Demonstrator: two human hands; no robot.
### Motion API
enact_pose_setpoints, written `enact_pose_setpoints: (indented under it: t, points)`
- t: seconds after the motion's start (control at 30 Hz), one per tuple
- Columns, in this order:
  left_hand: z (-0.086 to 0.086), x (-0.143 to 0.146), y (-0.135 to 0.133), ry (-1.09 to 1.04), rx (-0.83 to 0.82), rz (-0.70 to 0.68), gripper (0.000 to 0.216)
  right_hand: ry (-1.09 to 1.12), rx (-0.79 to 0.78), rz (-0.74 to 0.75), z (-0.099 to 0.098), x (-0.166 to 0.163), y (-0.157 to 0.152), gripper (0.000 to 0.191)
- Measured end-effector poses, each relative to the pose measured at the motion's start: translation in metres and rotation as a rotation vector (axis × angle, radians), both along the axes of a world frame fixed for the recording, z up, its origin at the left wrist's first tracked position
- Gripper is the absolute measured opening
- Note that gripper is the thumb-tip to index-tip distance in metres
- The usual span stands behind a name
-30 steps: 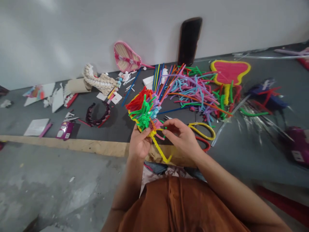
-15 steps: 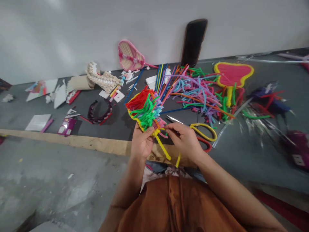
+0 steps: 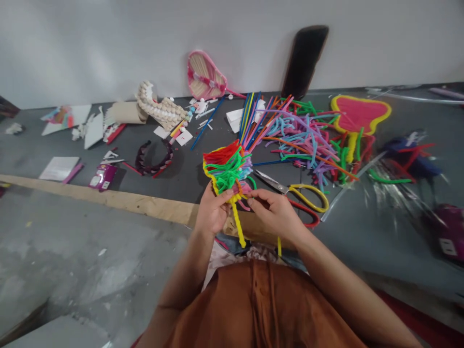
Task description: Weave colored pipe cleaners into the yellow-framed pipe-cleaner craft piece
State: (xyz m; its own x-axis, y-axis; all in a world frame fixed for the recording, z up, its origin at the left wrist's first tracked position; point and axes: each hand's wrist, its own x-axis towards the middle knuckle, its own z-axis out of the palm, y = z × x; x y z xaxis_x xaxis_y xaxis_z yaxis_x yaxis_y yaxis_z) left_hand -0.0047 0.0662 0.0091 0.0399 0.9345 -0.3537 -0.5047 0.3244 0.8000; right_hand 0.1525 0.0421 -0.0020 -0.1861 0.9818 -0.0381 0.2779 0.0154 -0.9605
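1. One dark grey tabletop [image 3: 188, 179], with a brown strip [image 3: 163, 205] along its front edge.
2. One heap of cut pipe cleaners [image 3: 304, 133], several colours, towards the tabletop's back edge, to the right of the piece in hand.
3. One multicoloured pipe-cleaner piece [image 3: 230, 166], red, green, blue and pink with a yellow border, held above the tabletop's front edge. Long axis runs roughly back to front: red end away from the body, stem towards it, leaning slightly right.
4. One pair of scissors [image 3: 280, 187], yellow and red handle loops spread apart, lying near the front edge just beyond the right hand; blades point left, towards the piece.
5. One left hand [image 3: 213, 210], gripping the piece at its lower left side, thumb on top.
6. One right hand [image 3: 277, 212], fingertips in a narrow pinch, right of the stem's top.
7. One yellow stem [image 3: 238, 224], between the hands, its top close to both.
8. One yellow strand [image 3: 243, 196], running sideways from the stem's top into the right-hand pinch. Whether the yellow end [image 3: 279, 246] hanging below that hand belongs to it, cannot tell.
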Motion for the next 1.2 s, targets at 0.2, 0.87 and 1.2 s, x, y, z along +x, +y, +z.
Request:
enact_pose_setpoints:
  t: [0.2,0.87,1.2]
  points:
    - [-0.015,-0.019,-0.015,0.097,0.004,-0.035,0.058,0.117,-0.138,-0.008,-0.008,-0.007,-0.007,0.023]
    - [0.017,-0.03,-0.038,1.578,0.605,-0.263,0.012,0.242,-0.287,-0.058,-0.005,-0.017,-0.016,0.029]
    - [0.017,-0.022,-0.033,1.59,0.598,-0.215,0.005,-0.167,-0.017,-0.153,-0.008,-0.014,-0.019,0.022]
